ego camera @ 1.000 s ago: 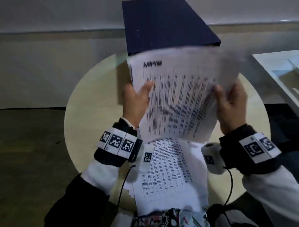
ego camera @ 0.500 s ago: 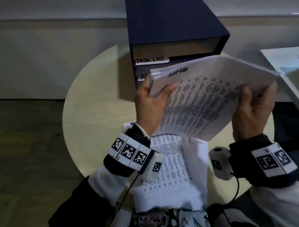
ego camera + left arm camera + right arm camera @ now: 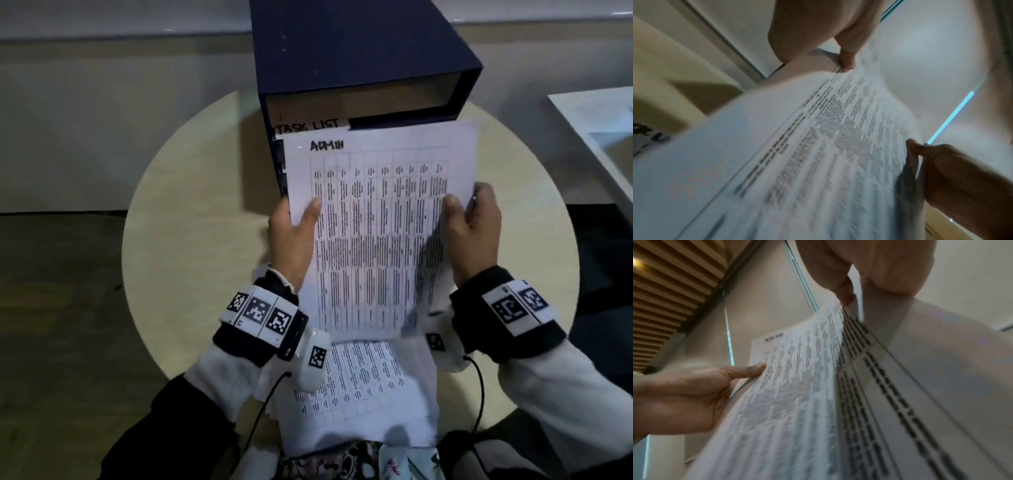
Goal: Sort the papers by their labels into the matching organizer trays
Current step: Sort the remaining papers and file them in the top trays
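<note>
The ADMIN sheaf (image 3: pixel 380 226) has changed attitude: half a second ago it was tilted, with its top edge swung toward 2 o'clock; it is now squared up, heading at 12 o'clock, and its top edge stands just in front of the navy organizer (image 3: pixel 359 61), directly below the TASK LIST tag (image 3: pixel 308 126). Judgement: the label has been read and the sheaf is aligned for insertion, but no tray has yet received it. The lower tray tags are hidden behind the paper, so the ADMIN slot cannot be confirmed.

Hand state:
- Left hand (image 3: pixel 291 236) grips the sheaf's left edge, thumb on the printed face.
- Right hand (image 3: pixel 474 236) pinches the right edge, thumb on top. The right wrist view shows more than one sheet fanned apart there.

Count:
- Organizers: one, at 12 o'clock on the round table (image 3: pixel 191 212).
- Readable tray tags: one.
- Held sheaves: one; sheet count cannot be told.
- Unsorted paper stacks (image 3: pixel 356 387): one, at 6 o'clock on the table, below the wrists; sheet count cannot be told.
- Hands: two, both occupied.
</note>
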`<state>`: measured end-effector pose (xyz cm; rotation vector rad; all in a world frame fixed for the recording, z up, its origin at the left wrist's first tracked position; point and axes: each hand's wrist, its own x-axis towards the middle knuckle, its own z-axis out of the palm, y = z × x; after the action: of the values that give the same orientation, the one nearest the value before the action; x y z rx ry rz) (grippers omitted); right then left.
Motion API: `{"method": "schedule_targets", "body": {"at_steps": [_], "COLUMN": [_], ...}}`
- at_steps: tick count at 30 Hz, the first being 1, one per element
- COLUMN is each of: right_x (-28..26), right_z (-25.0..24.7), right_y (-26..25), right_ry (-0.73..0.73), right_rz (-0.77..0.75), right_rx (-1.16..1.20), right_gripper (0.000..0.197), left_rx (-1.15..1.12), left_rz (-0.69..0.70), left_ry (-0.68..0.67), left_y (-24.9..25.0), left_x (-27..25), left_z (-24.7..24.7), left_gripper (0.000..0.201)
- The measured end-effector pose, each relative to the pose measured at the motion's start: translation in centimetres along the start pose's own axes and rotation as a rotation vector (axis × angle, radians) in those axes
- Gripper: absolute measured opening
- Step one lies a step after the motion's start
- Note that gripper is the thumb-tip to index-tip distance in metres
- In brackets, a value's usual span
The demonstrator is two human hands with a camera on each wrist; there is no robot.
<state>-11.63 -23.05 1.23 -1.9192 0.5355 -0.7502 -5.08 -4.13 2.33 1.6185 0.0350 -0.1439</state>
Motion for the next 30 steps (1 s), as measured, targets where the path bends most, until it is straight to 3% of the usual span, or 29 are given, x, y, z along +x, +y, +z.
{"method": "schedule_targets", "body": {"at_steps": [6,15,17,22,30], "right_x": [-0.2,-4.1,-3.7,-0.5,7.3], "right_z": [0.1,-3.4,-3.5,-1.3,5.1], "right_y": [2.6,3.4,3.6,2.8,-1.0], "right_ry": [-0.268,-0.557,-0.543,-0.327,-0.199], "right_rz": [0.407,0.506,0.503,0.491,0.52], "right_rx": [0.062,0.319,0.313,0.458,0.669], "right_gripper": [0.005,0.017,0.021,0.027,0.019], "left_rx": [0.045,-0.084,-0.094,-0.091,-0.162], "left_rz": [-0.212,-0.205,-0.222,-0.247,-0.249], "left_ry": [0.037,0.072,0.078,-0.074,-0.081], "left_y": [-2.5,-0.8,-0.4,0.8,1.1], "left_x": [2.1,8.9,9.3,7.8,7.1], "left_z": [-0.3,1.2,1.3,0.7,0.2], "left_gripper": [0.031,0.058,0.057,0.026,0.051]}}
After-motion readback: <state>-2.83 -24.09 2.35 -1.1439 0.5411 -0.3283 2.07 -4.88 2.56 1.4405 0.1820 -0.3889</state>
